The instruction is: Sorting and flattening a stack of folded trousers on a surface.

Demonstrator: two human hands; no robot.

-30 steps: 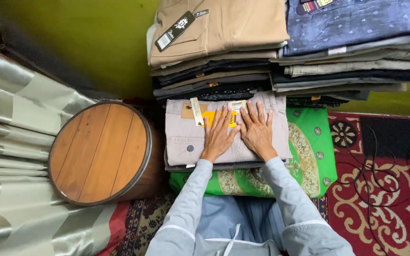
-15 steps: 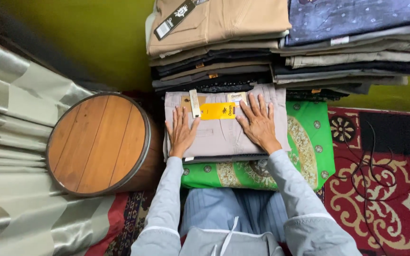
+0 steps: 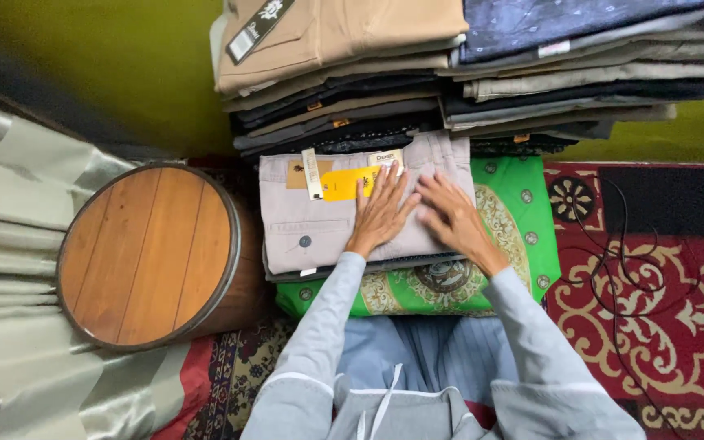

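Nearest the camera, grey sleeves reach forward over a blue-grey lap; the left hand (image 3: 380, 210) and right hand (image 3: 454, 218) lie flat, fingers spread, gripping nothing, palms pressed side by side on the right half of the folded beige trousers (image 3: 311, 224); these sit on a darker folded garment atop a green patterned cushion (image 3: 523, 244), a yellow tag (image 3: 344, 183) just beside the left fingertips; the step looks like smoothing the fold, and more of it would call for an even sweep toward the edges; left stands a round wooden barrel top (image 3: 152, 253); beyond rises a stack of folded clothes (image 3: 450, 73) against a green wall (image 3: 116, 73)
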